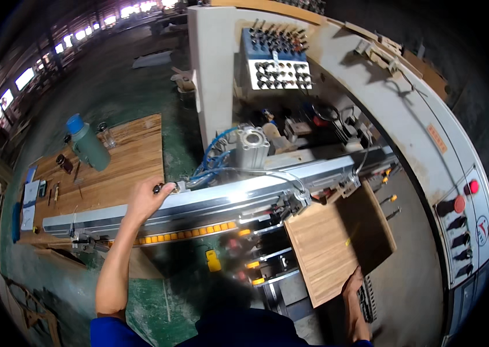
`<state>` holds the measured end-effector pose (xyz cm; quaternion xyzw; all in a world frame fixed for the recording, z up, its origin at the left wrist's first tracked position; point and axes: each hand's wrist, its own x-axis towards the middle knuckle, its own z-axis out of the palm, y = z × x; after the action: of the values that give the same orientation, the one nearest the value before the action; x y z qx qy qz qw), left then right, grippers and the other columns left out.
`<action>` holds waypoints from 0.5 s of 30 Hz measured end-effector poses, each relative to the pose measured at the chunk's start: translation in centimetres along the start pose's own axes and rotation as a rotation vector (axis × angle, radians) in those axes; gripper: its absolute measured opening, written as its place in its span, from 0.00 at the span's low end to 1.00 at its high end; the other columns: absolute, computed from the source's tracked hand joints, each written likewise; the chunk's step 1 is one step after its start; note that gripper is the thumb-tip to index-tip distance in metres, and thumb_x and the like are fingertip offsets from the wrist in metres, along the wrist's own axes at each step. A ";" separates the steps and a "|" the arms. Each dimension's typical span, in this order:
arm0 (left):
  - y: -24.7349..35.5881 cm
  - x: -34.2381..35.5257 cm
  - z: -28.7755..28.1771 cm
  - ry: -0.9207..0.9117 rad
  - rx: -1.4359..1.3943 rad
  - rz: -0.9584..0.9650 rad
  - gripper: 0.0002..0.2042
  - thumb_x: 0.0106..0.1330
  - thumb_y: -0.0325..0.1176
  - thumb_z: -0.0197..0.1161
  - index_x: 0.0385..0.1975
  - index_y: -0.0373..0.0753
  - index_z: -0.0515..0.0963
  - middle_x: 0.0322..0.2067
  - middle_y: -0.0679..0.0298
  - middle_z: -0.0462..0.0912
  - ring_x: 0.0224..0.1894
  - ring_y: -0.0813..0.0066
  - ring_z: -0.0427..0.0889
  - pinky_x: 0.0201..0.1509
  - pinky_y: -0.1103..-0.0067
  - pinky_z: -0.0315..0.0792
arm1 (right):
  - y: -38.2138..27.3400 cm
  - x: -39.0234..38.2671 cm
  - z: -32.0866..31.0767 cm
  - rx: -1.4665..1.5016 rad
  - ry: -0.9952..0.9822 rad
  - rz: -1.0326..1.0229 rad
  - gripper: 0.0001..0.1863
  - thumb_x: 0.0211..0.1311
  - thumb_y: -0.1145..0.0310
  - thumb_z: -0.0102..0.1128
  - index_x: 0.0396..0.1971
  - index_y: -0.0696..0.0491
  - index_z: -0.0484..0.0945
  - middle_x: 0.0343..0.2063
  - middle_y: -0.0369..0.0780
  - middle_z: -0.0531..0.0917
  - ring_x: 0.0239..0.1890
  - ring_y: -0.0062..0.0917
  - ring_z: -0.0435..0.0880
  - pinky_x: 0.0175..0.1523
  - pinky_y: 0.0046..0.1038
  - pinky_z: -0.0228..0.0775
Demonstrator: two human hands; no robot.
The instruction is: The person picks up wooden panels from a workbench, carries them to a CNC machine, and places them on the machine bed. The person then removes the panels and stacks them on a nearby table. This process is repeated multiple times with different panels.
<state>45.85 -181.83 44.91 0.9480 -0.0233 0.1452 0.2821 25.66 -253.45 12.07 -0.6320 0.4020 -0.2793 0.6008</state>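
My left hand is closed around a small black knob at the left part of a long metal beam. Off to the right, my right hand grips the near edge of a wooden box, its fingers partly hidden by the wood. The box sits tilted, its far edge under the beam by a metal clamp. Beneath it run metal rails with yellow-orange stops. Behind the beam stands a silver cylinder with blue air hoses beside it.
A wooden table at the left bears a green flask, a jar and papers. A control panel with red buttons and black switches curves along the right. A rack of drill bits hangs behind. A yellow foot pedal lies on the floor.
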 end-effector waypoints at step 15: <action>-1.6 -0.7 -1.3 -0.020 -0.019 0.079 0.30 0.71 0.58 0.58 0.47 0.30 0.83 0.48 0.46 0.85 0.51 0.45 0.83 0.57 0.62 0.76 | 1.1 0.3 -1.7 0.012 -0.107 0.058 0.35 0.76 0.49 0.54 0.67 0.65 0.63 0.65 0.49 0.73 0.63 0.35 0.74 0.70 0.33 0.65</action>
<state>45.07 -179.82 44.86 0.9451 -0.0649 0.1466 0.2847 24.25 -254.58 11.11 -0.6304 0.3859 -0.2299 0.6331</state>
